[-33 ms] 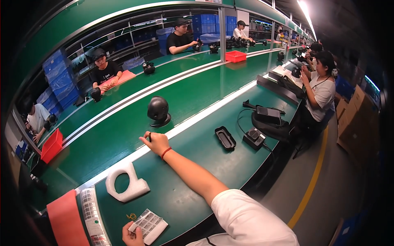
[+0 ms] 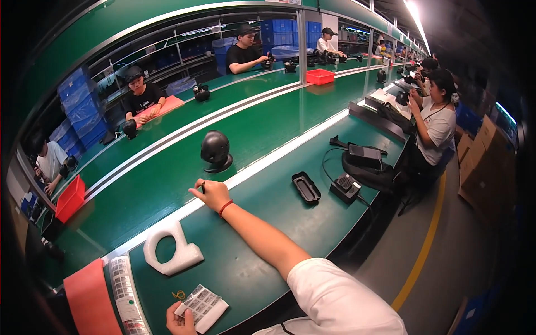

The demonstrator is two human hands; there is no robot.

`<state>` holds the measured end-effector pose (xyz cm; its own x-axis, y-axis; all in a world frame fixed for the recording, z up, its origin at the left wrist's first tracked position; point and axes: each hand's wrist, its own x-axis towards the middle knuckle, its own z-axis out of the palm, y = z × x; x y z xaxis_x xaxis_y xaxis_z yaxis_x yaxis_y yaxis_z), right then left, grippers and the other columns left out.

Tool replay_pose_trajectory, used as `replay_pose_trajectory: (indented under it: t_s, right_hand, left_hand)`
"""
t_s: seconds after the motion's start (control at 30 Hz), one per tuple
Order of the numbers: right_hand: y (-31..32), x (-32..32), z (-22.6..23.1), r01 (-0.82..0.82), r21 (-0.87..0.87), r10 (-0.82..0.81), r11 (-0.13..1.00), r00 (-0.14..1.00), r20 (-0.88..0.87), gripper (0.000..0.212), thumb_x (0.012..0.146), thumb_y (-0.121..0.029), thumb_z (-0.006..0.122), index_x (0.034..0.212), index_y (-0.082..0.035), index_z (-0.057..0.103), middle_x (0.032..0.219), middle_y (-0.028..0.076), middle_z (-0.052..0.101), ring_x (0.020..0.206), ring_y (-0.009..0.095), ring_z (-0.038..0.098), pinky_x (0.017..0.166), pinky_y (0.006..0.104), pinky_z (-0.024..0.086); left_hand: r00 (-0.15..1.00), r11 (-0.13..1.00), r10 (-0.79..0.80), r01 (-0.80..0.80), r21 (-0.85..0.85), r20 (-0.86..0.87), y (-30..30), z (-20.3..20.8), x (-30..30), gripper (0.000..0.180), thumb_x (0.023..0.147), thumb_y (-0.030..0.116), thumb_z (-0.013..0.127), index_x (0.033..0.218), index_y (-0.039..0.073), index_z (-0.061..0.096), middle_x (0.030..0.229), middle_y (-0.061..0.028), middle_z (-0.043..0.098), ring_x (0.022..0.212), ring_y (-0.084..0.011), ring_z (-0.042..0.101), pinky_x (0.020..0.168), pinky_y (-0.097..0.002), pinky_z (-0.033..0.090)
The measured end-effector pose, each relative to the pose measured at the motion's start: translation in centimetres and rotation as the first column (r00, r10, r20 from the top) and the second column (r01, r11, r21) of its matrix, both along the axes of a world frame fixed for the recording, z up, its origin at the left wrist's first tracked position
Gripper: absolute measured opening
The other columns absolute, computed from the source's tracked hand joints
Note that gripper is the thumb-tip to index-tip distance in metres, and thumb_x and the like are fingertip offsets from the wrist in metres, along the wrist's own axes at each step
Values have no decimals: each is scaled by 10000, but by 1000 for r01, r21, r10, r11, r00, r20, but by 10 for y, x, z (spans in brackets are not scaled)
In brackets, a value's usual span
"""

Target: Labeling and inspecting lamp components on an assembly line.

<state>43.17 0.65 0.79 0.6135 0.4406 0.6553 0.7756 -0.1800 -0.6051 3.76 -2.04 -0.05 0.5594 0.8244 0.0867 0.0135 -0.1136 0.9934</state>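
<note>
Right hand point(image 2: 212, 196) reaches out over the pale rail point(image 2: 245, 173) at the counter's far edge, near a black rounded device point(image 2: 215, 148) that stands on the green belt point(image 2: 167, 181) just beyond, apart from the fingers. On the green counter point(image 2: 251, 279), a white foam piece point(image 2: 188, 255) with a round opening lies between the left hand point(image 2: 181, 321) and the belt. A small yellow loop point(image 2: 178, 295) is just beside the left hand, and farther left are a strip of printed labels point(image 2: 125, 296) and an orange-red sheet point(image 2: 92, 296). To the right of the outstretched arm lie a black tray point(image 2: 307, 188), a boxy black unit with a cable point(image 2: 346, 188) and a black bag point(image 2: 363, 169). Across the belt, co-workers sit near two red bins, one at the left point(image 2: 71, 198) and one farther back point(image 2: 320, 77).

The left hand pinches a label sheet point(image 2: 202, 304) at its edge, thumb on top, low over the near side of the counter. The right hand is half curled — a small dark thing shows at its fingers, and I cannot tell whether it is worn or gripped. Compared with the earlier frame, hardly anything differs: both hands, the label sheet and the black rounded device keep their places.
</note>
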Motion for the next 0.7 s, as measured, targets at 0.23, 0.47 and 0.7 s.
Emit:
replay_pose_trajectory:
  t_s: [0.23,0.47,0.7]
  right_hand:
    - [4,3,-10,-7,-203,41,979,986,162,313,779,-410,675,847,-111,610,702,106,647,653,293,635,589,396,504]
    - [4,0,-7,8,-315,18,949,997,79,331,812,-435,627,776,-108,663,652,122,637,636,313,632,595,409,510]
    - [10,4,-13,28,-208,-15,978,998,61,308,839,-395,604,751,-107,670,627,130,627,609,323,623,582,424,506]
  left_hand:
    - [999,999,30,-30,-24,-30,-6,8,4,317,838,-56,612,1148,-38,548,994,-106,615,838,-159,599,712,-266,521]
    - [999,999,23,-22,38,-26,-5,6,3,317,832,-60,619,1142,-38,555,991,-107,617,841,-162,597,718,-268,513]
    - [1000,1000,6,-6,27,-18,-4,4,2,313,834,-62,613,1141,-39,554,987,-106,617,833,-161,595,709,-267,514]
